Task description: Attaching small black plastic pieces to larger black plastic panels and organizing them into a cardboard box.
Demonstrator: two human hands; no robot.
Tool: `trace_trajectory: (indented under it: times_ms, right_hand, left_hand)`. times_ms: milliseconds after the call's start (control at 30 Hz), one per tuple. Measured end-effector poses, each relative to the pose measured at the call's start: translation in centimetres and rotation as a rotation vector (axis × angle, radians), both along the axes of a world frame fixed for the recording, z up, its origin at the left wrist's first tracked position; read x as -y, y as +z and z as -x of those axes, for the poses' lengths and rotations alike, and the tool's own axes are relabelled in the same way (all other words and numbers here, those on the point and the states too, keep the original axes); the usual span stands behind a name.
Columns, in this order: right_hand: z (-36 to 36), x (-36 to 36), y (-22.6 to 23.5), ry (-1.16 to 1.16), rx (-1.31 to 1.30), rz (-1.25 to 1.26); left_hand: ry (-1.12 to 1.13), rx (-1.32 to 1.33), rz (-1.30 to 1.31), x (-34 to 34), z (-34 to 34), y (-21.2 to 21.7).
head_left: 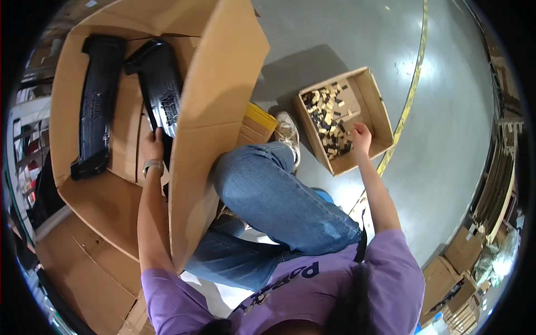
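Apparently light, stiff and slick, one black moulded part (159, 89) lay inside the large carton (220, 84), best held by its edge, where our left hand (152, 146) clamped it; right of the carton, we could not tell whether our right hand (362, 137) gripped anything.

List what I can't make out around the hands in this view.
Head view: whether the right hand holds anything; its curled fingers hide that.
Head view: part of the lower end of the black part at the left hand; that hand and forearm cover it.
Head view: lower layers of small pieces; upper ones cover them.
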State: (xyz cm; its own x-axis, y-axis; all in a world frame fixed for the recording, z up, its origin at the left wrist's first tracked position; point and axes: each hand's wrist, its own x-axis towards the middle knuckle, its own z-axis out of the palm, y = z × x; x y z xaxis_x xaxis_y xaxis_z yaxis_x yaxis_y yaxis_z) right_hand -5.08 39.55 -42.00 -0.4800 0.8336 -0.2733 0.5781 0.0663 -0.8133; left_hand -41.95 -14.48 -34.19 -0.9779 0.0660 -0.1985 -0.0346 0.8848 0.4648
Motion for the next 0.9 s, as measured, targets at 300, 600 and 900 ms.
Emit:
trace_trajectory:
  times_ms: [300, 600, 900]
  right_hand:
    - [7.6, 2.7, -9.8, 0.386, 0.593, -0.183]
    - [7.6, 2.7, -9.0, 0.183, 0.716, -0.174]
    - [6.2, -2.2, -1.5, -0.199, -0.122, 0.285]
  left_hand:
    - [-0.109, -0.554, 0.342, 2.1, 0.0, 18.5]
    - [-0.203, -0.629, 0.553, 4.2, -11.4, 41.7]
    - [-0.299, -0.128, 0.377, -3.6, -26.5, 37.6]
